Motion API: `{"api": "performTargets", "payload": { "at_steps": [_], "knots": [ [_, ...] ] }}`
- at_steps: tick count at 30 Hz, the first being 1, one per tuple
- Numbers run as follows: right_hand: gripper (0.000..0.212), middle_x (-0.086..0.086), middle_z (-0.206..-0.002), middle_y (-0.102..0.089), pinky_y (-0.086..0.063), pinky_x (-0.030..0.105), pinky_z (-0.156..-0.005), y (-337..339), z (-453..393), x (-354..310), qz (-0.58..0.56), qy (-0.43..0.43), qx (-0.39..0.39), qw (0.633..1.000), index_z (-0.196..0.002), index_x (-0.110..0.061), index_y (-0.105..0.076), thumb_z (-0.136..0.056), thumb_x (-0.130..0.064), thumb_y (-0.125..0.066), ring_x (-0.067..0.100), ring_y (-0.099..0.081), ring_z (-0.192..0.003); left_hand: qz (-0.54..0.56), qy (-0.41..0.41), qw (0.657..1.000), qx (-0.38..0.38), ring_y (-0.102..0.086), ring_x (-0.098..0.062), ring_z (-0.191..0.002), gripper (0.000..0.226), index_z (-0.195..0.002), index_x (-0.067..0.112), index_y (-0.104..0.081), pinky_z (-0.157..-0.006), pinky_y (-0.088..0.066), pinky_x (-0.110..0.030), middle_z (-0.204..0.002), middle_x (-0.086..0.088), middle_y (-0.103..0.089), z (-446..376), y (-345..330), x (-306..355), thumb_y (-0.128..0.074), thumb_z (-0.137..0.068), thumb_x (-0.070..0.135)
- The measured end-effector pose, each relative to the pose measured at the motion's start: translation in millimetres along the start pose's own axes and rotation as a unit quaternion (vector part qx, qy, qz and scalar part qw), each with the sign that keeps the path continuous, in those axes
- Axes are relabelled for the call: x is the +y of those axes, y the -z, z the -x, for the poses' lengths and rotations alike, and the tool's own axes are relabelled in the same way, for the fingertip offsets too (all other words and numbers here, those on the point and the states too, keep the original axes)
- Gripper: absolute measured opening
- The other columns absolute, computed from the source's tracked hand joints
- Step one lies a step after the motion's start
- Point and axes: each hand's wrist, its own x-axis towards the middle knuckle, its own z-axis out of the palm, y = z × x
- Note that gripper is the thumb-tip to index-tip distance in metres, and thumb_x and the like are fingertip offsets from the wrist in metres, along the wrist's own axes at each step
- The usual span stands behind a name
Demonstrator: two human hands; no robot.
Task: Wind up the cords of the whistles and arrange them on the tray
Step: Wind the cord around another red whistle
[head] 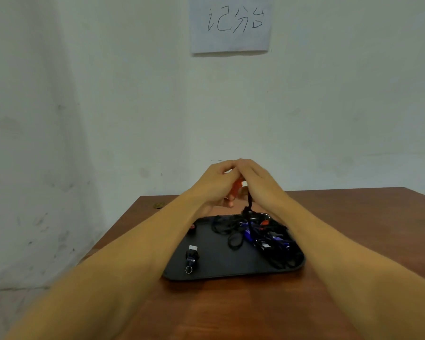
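Fingers of both hands (233, 182) pinch orange whistle (237, 188); wall paper (231, 24) reads 记分台.

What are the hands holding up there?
Both hands, left hand and right hand, hold an orange whistle by its body; its black cord hangs down.

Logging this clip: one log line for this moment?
hands: left, right raised, holding orange whistle | cord hanging | tray: tangled pile
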Motion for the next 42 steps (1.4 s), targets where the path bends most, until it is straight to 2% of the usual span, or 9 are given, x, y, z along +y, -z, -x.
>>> {"api": "performTargets", "payload": {
  "at_steps": [11,16,21,25,28,33,36,39,42],
  "knots": [
    [0.04,-0.015,-0.05,-0.058,-0.035,0.011,-0.052,-3,-10,1,0.168,0.062,0.034,0.983,-0.065,-0.023,-0.067,-0.1,-0.039,-0.056,-0.002,-0.047,-0.042,0.268,0.094,0.959,0.008,-0.051,-0.012,-0.065,0.026,-0.114,-0.008,-0.066,-0.057,-0.05,-0.021,-0.099,-0.014,-0.068,12,33,-18,-0.061,-0.097,0.011],
    [0.039,-0.009,-0.053,-0.05,-0.035,0.013,-0.052,-2,-15,0,0.213,0.102,0.004,0.972,-0.072,-0.025,-0.072,-0.1,-0.044,-0.053,0.003,-0.042,-0.046,0.048,0.062,0.996,-0.032,-0.045,-0.015,-0.052,0.039,-0.101,0.0,-0.065,-0.047,-0.041,-0.025,-0.071,-0.006,-0.06,26,47,-19,-0.055,-0.1,0.038],
    [0.048,-0.007,-0.045,-0.03,-0.029,0.016,-0.045,52,-19,12,0.271,0.041,-0.001,0.962,-0.074,-0.019,-0.074,-0.101,-0.05,-0.048,0.008,-0.026,-0.038,0.078,0.016,0.995,0.059,-0.033,-0.014,-0.05,0.034,-0.088,0.011,-0.057,-0.045,-0.029,-0.026,-0.061,0.0,-0.038,31,87,-20,-0.054,-0.1,0.042],
    [0.048,0.001,-0.05,-0.047,-0.037,0.029,-0.056,124,-21,56,0.42,-0.09,0.104,0.897,-0.077,-0.01,-0.071,-0.102,-0.045,-0.049,0.019,-0.047,-0.05,0.119,0.023,0.982,0.147,-0.028,-0.014,-0.05,0.034,-0.088,0.012,-0.055,-0.048,-0.023,-0.028,-0.06,0.001,-0.034,29,113,-25,-0.052,-0.101,0.044],
    [0.043,0.013,-0.088,-0.066,-0.046,0.037,-0.073,141,-17,90,0.515,-0.178,0.117,0.83,-0.096,-0.006,-0.066,-0.104,-0.039,-0.04,0.032,-0.06,-0.082,0.036,0.044,0.993,0.108,-0.025,-0.014,-0.048,0.04,-0.092,0.011,-0.058,-0.046,-0.027,-0.027,-0.058,0.002,-0.029,24,103,-32,-0.051,-0.1,0.049],
    [0.029,-0.011,-0.107,-0.066,-0.042,0.029,-0.089,43,-14,62,0.203,-0.031,0.043,0.978,-0.116,-0.024,-0.065,-0.106,-0.035,-0.04,0.01,-0.06,-0.101,-0.016,0.094,0.995,-0.036,-0.015,-0.014,-0.055,0.036,-0.103,0.008,-0.06,-0.044,-0.031,-0.025,-0.065,0.002,-0.017,14,66,-36,-0.051,-0.101,0.043],
    [0.031,-0.01,-0.123,-0.068,-0.044,0.031,-0.103,-20,-11,56,0.029,0.001,-0.048,0.998,-0.124,-0.036,-0.063,-0.105,-0.039,-0.039,0.007,-0.062,-0.118,0.026,0.106,0.989,-0.099,-0.018,-0.014,-0.058,0.029,-0.114,0.005,-0.061,-0.046,-0.033,-0.024,-0.069,0.0,-0.021,9,57,-41,-0.048,-0.105,0.029],
    [0.025,-0.001,-0.106,-0.074,-0.056,0.029,-0.074,-48,-10,63,-0.081,-0.029,-0.034,0.996,-0.124,-0.033,-0.063,-0.105,-0.03,-0.047,0.012,-0.069,-0.08,0.07,0.08,0.992,-0.073,-0.033,-0.011,-0.054,0.025,-0.115,0.0,-0.059,-0.047,-0.033,-0.024,-0.065,-0.001,-0.039,9,59,-48,-0.047,-0.105,0.019],
    [0.021,-0.009,-0.076,-0.07,-0.036,0.018,-0.046,-53,-12,75,-0.059,-0.03,0.009,0.998,-0.112,-0.02,-0.071,-0.103,-0.021,-0.052,0.006,-0.042,-0.048,0.108,0.06,0.991,0.049,-0.039,-0.014,-0.053,0.008,-0.103,0.003,-0.054,-0.047,-0.039,-0.025,-0.069,-0.006,-0.048,10,69,-58,-0.052,-0.102,0.011]
  ]
}}
